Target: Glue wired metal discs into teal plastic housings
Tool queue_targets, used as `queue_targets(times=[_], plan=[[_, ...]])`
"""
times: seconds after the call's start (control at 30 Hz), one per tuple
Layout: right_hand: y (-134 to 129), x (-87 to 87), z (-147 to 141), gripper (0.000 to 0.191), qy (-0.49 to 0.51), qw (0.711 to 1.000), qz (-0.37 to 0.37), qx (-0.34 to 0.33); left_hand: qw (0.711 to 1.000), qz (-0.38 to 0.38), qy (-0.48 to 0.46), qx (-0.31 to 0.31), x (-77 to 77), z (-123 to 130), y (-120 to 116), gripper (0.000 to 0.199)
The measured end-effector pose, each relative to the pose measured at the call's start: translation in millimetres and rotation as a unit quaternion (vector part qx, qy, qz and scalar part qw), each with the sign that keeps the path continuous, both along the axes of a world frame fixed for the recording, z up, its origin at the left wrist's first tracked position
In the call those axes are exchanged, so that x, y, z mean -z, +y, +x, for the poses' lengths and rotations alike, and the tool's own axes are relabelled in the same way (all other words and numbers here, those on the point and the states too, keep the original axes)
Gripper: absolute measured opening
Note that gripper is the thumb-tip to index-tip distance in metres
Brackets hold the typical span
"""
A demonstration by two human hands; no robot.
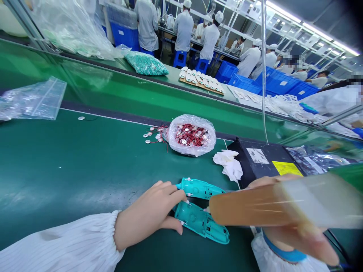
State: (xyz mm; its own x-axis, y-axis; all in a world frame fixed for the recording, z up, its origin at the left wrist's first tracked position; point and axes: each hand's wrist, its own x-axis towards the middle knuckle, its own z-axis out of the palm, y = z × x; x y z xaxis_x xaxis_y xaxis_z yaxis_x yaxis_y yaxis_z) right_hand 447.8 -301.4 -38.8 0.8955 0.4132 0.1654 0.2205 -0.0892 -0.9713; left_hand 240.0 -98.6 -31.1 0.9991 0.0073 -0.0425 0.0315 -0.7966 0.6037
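While the left hand (149,213) steadied two teal plastic shells (200,223) on the green worktop (56,170), its fingers (170,190) curled lightly against them, the right hand (297,241) gripped an amber-tipped bottle (249,207) just above, a close, controlled hold. A bag of wired discs (191,135) lay nearby; white-clad workers (184,30) labored beyond by blue crates (278,85).

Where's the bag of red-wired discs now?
Head view: the clear bag of red-wired discs lies on the green workbench, beyond the left hand, left of the crumpled white cloth.
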Motion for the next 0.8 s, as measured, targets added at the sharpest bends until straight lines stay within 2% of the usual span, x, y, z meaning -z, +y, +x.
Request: queue_targets(times=[0.03,0.07,0.17,0.23,0.3,0.37,0.43,0.67,0.8], plan=[[4.3,-8.7,-2.1,0.058,-0.077,0.994,0.044,0.06,1.0,0.001,-0.007,-0.002,0.8,-0.5,-0.2,0.047],[8.7,-17.6,-2.7,0.053,-0.151,0.977,0.081,0.129,1.0,0.002,-0.014,-0.005,1.2,-0.8,-0.4,0.047],[18.3,-43.6,8.4,0.032,-0.251,0.922,0.161,0.248,1.0,0.005,-0.021,-0.013,0.3,-0.9,-0.7,0.046],[18.3,-58.1,24.7,0.025,-0.219,0.919,0.228,0.235,1.0,0.008,-0.008,-0.018,-1.0,-0.5,-0.5,0.042],[13.1,-67.6,44.1,0.017,-0.086,0.946,0.259,0.177,1.0,0.01,0.01,-0.024,-1.8,-0.5,-0.2,0.039],[6.1,-70.4,63.4,0.02,0.06,0.957,0.244,0.149,0.999,0.008,0.017,-0.028,-1.5,-0.9,-0.2,0.037],[1.1,-66.6,80.6,0.024,0.127,0.954,0.215,0.164,1.0,0.004,0.009,-0.029,-0.5,-1.8,-1.0,0.036],[9.9,-42.2,114.1,0.017,0.171,0.961,0.068,0.206,1.0,0.01,-0.006,-0.025,0.4,-2.1,-6.5,0.034],[14.4,-40.7,122.9,0.028,0.164,0.963,-0.034,0.21,0.999,0.023,-0.001,-0.023,1.5,-1.8,-9.0,0.037]])
